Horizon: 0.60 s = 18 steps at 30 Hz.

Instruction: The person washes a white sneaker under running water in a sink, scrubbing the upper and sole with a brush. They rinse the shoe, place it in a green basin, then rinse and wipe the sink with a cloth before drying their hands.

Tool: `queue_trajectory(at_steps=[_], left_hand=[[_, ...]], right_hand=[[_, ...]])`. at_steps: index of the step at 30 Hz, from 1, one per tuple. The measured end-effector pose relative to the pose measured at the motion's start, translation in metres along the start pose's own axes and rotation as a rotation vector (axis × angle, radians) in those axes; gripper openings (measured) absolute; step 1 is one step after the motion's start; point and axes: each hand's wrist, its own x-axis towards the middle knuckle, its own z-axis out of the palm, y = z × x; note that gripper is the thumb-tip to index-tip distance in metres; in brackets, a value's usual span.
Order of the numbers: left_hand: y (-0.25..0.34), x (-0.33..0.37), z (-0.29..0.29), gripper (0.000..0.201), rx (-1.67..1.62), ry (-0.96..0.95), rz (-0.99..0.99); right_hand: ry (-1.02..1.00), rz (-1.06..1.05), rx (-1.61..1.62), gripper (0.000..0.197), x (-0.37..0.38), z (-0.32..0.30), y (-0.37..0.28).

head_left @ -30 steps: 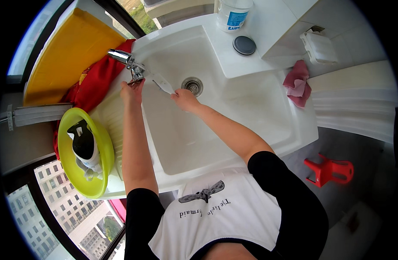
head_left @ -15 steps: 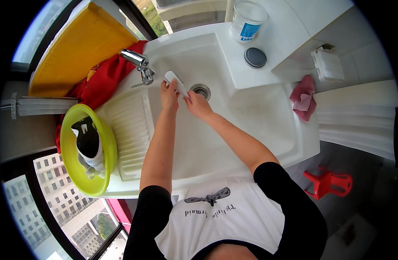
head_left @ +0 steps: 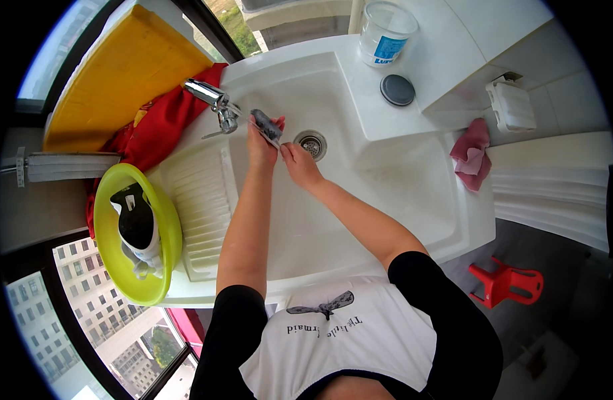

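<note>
Over the white sink [head_left: 400, 200], beside the metal drain [head_left: 312, 144], I hold a white-backed brush [head_left: 265, 125] with its grey bristles facing up. My left hand [head_left: 261, 148] is closed around the bristle end from below, palm partly turned up. The fingers of my right hand [head_left: 301, 167] pinch the thin handle end. A chrome faucet [head_left: 218, 103] stands just left of the brush, and a thin stream of water seems to fall from it onto the bristles.
A lime-green basin [head_left: 172, 233] holding a black-and-white shoe [head_left: 136, 223] sits at left, by the ribbed washboard [head_left: 201, 213]. A clear plastic jar [head_left: 385, 33] and its grey lid [head_left: 397, 90] stand at back right. A pink cloth [head_left: 472, 157] hangs over the right rim. A red stool [head_left: 506, 283] is on the floor.
The brush has been turned over: its white back faced up before, and now its grey bristles do. My left hand has rolled palm-up with it. My right hand still grips the handle.
</note>
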Motion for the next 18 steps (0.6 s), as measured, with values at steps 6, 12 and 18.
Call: queue_trajectory(at_steps=[6,12,18], left_hand=[[0.004,-0.002,-0.004,0.046,0.036,-0.050,0.055],[0.015,-0.002,-0.004,0.042,0.243,0.053,0.091],[0.022,-0.013,-0.006,0.043,0.159,-0.029,0.080]], right_hand=[[-0.107,0.138,-0.041,0.031,0.018,-0.009,-0.018],[-0.106,0.122,0.045,0.020,0.036,0.002,-0.012],[-0.171,0.198,0.361,0.030,0.057,0.007,0.001]])
